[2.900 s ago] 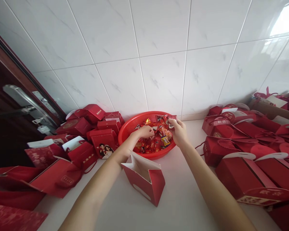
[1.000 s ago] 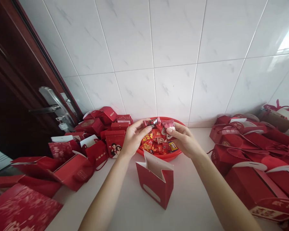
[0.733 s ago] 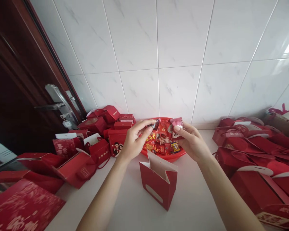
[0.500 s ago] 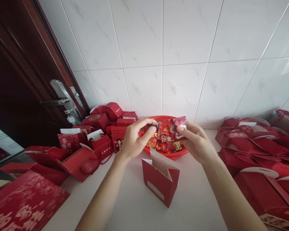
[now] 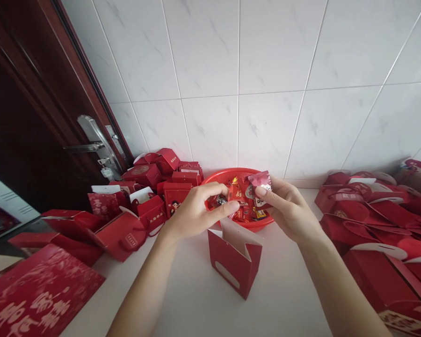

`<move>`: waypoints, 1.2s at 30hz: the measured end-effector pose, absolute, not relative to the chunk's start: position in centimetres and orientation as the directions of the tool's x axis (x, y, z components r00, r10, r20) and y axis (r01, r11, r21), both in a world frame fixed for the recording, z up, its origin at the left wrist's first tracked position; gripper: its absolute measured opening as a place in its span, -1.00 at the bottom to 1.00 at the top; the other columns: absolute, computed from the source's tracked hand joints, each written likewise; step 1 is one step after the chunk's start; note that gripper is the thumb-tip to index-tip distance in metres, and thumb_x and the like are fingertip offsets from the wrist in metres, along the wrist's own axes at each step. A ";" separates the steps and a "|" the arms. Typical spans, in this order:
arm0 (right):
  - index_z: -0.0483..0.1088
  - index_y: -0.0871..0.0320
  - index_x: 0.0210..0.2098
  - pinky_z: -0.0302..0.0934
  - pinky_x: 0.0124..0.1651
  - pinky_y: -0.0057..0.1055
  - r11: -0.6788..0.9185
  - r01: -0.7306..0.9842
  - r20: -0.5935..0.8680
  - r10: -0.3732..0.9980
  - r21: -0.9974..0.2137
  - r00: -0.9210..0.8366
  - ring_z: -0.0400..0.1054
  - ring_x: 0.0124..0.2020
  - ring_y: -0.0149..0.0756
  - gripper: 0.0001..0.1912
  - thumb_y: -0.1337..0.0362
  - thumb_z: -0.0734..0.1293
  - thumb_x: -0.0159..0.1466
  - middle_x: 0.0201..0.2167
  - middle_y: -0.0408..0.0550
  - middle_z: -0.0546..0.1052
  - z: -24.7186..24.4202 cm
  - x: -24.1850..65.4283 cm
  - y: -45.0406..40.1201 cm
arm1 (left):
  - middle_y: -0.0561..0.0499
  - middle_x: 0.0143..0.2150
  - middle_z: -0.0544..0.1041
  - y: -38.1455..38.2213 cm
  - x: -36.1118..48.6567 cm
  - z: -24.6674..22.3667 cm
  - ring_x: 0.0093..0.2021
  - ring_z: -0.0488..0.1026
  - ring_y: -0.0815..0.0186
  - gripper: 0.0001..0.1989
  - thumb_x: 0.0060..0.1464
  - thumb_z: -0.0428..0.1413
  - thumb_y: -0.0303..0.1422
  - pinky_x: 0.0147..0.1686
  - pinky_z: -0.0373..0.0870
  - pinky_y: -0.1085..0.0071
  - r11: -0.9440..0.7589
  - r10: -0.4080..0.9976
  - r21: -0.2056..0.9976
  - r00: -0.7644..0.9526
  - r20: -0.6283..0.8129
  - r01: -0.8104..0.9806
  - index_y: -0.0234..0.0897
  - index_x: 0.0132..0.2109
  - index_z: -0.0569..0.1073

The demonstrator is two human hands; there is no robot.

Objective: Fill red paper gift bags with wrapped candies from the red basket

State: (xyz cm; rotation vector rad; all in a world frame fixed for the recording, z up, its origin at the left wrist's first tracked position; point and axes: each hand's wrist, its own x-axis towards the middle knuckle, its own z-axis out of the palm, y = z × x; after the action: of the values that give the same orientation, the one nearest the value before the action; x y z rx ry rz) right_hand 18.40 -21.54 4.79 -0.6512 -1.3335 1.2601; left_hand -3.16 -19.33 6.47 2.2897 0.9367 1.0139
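Note:
My right hand (image 5: 288, 208) pinches a dark red and white wrapped candy (image 5: 261, 189) between thumb and fingers, over the right part of a red plastic basket (image 5: 215, 175). My left hand (image 5: 196, 210) is over the basket's left side, thumb stretched out and apart from the bent fingers. Wrapped candies (image 5: 245, 213) in red, gold and yellow lie in the basket beneath both hands. A dark-wrapped candy (image 5: 221, 200) shows in the gap between left thumb and fingers. In front of the basket a small red paper box (image 5: 231, 267) stands upright with its top open.
Folded red gift boxes (image 5: 147, 210) pile up on the left, with a large printed red box (image 5: 38, 295) nearest. More red boxes (image 5: 372, 220) are heaped on the right. Behind the white tabletop (image 5: 280, 290) is a tiled wall (image 5: 210, 131); a dark door with a metal handle (image 5: 94, 145) is at left.
My left hand has shifted slightly left and down, its thumb straightening away from the fingers. My right hand still holds the candy, nearly in the same place. The view has shifted slightly.

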 end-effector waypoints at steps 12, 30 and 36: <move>0.49 0.07 -0.29 0.28 -0.18 -0.30 0.292 -0.211 0.347 0.883 -0.933 -0.316 0.35 -0.29 -0.25 -0.79 0.07 0.46 0.25 -0.35 -0.09 0.49 5.3 19.1 -22.5 | 0.03 -0.30 0.60 -18.9 -5.6 7.1 -0.29 0.50 0.27 -0.82 0.15 0.22 -0.20 -0.30 0.36 0.44 -0.607 0.706 0.671 0.676 0.210 0.426 -0.22 -0.28 0.56; 0.39 0.12 -0.40 0.07 -0.44 -0.38 0.394 0.158 0.304 0.862 -0.905 -0.406 0.20 -0.47 -0.35 -0.68 0.01 0.39 0.30 -0.50 -0.15 0.37 5.7 20.2 -22.1 | 0.06 -0.47 0.57 -20.1 -0.9 4.0 -0.50 0.46 0.24 -0.91 0.05 0.20 -0.30 -0.57 0.19 0.42 -0.434 0.894 0.652 0.385 0.229 0.622 -0.18 -0.30 0.56; 0.35 0.12 -0.43 0.06 -0.45 -0.40 0.395 0.164 0.315 0.874 -0.904 -0.370 0.14 -0.46 -0.38 -0.68 0.04 0.38 0.31 -0.49 -0.16 0.31 5.7 20.9 -22.0 | 0.06 -0.42 0.61 -20.6 -1.3 4.9 -0.50 0.48 0.26 -0.84 0.12 0.18 -0.22 -0.54 0.24 0.40 -0.451 0.872 0.688 0.446 0.203 0.568 -0.18 -0.36 0.53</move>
State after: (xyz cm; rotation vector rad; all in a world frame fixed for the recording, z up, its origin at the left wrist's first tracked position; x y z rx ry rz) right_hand 20.87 -21.97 5.66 -0.9039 -1.7896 1.0337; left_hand -1.29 -20.63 4.88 2.1666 1.2029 0.7467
